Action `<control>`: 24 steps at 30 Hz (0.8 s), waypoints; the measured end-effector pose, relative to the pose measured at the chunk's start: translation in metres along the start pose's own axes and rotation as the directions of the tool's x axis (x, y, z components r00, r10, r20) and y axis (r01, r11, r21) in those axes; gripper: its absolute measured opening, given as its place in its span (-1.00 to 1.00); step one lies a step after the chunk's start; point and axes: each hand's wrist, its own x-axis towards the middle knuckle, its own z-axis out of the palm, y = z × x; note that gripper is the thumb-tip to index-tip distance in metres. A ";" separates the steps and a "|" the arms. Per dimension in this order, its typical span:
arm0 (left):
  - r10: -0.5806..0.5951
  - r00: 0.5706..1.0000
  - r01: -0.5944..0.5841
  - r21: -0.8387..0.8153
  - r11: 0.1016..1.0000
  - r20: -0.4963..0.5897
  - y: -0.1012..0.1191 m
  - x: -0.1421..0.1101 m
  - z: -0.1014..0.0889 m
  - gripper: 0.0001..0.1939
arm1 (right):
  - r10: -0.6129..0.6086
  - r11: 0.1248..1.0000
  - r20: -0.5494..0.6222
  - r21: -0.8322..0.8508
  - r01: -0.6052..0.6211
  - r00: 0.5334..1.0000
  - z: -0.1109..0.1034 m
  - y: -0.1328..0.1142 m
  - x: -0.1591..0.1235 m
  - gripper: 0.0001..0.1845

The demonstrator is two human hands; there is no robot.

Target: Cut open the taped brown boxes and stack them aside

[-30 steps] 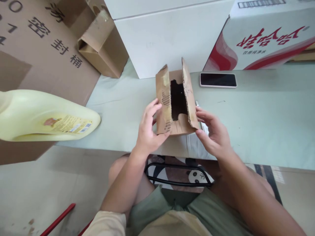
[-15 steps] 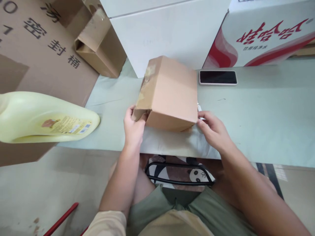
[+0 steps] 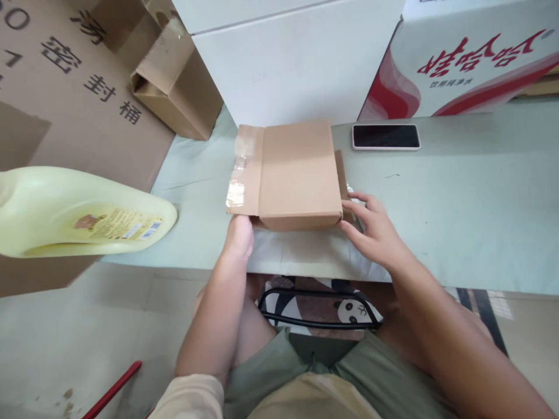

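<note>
A small brown cardboard box (image 3: 301, 174) lies in front of me on the pale green cloth. Its left flap (image 3: 244, 171), with shiny tape on it, sticks out to the side. Under that flap is my left hand (image 3: 241, 235), its fingers hidden from sight. My right hand (image 3: 367, 227) is open at the box's front right corner, fingers apart and the tips touching the edge. Another flap (image 3: 341, 171) stands out at the right side. Something whitish shows by the right fingers, too covered to name.
A phone (image 3: 386, 137) lies behind and to the right. White cartons (image 3: 297, 70) and a red-and-white carton (image 3: 458, 64) stand at the back. On the left are a yellow bottle (image 3: 96, 212), a smaller brown box (image 3: 183, 81) and a large printed carton (image 3: 105, 134).
The cardboard box has turned and come down flatter, its taped left flap now swung outward. My left fingers have gone beneath the flap. My right fingers have spread at the corner.
</note>
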 end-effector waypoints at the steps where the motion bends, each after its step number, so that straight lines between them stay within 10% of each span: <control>1: -0.043 0.999 0.044 -0.036 0.998 0.012 0.000 -0.001 0.000 -0.61 | -0.013 1.000 -0.007 0.004 0.013 1.000 0.000 0.001 -0.001 -0.49; 6: -0.063 0.998 0.063 -0.218 0.974 0.006 0.002 -0.005 0.001 -0.60 | -0.164 0.986 -0.143 -0.005 0.165 0.976 -0.001 0.003 0.001 -0.20; 13: 0.003 0.998 0.013 -0.258 0.966 0.062 -0.002 -0.006 -0.002 -0.56 | -0.358 0.934 -0.177 -0.066 0.352 0.917 -0.010 0.005 0.006 -0.34; 24: 0.187 0.980 -0.174 -0.155 0.973 0.072 0.003 -0.013 0.016 -0.39 | -0.110 0.966 -0.091 0.223 0.128 0.990 -0.008 -0.008 0.005 -0.16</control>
